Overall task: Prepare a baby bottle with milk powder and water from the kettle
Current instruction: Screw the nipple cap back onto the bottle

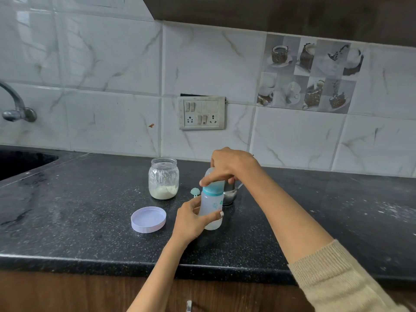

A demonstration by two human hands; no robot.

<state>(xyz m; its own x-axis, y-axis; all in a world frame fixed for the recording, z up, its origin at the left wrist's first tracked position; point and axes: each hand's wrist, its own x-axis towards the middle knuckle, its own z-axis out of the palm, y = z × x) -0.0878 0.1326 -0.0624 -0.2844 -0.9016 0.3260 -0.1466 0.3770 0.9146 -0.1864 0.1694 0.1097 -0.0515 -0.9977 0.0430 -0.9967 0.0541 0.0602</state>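
Lower left of centre: lilac lid (148,219) off, lying open side up on the counter (67,210). Above it the open powder jar (163,178), a low layer of powder left. Centre frame: your left hand (191,218) wraps the baby bottle (211,204) low on its body, bottle upright on the counter. Small teal scoop (195,191) lies just behind. Your right hand (227,167) grips the teal collar and cap from above. Steel vessel (230,192) behind it, mostly hidden. Looks like the cap step; can't tell tightening or loosening. Next: keep the body steady, twist the top.
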